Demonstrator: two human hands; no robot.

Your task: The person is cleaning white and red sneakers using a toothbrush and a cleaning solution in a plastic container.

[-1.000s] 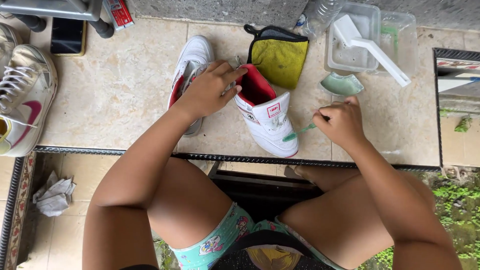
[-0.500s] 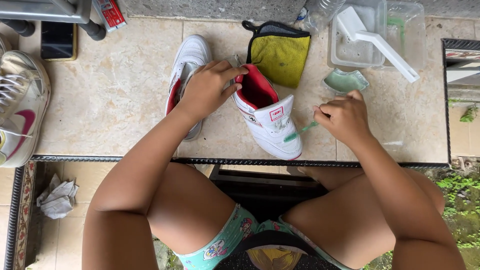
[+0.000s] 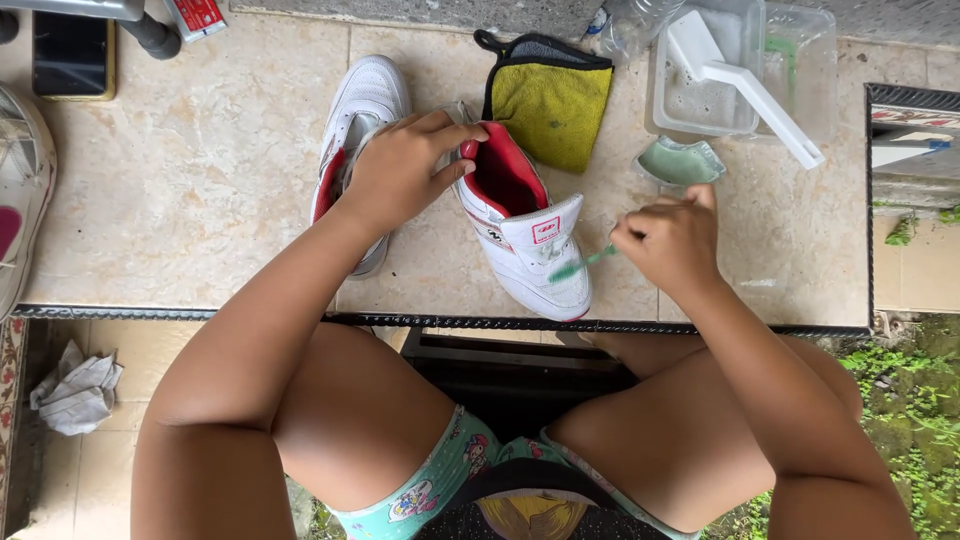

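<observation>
The left hand (image 3: 400,172) was clamped on the red-lined collar of the white sneaker (image 3: 525,240) at the tiled bench's (image 3: 200,200) front edge, steadying it so the right hand (image 3: 672,240), closed around a green toothbrush (image 3: 580,266), could scrub its toe.

Left hand (image 3: 400,170): forearm stretched forward from the left knee, palm down, fingers curled, thumb and forefinger pinched shut on a rim. Right hand (image 3: 672,240): forearm angled up from the right knee, wrist bent inward, fingers closed in a fist on a thin handle.
</observation>
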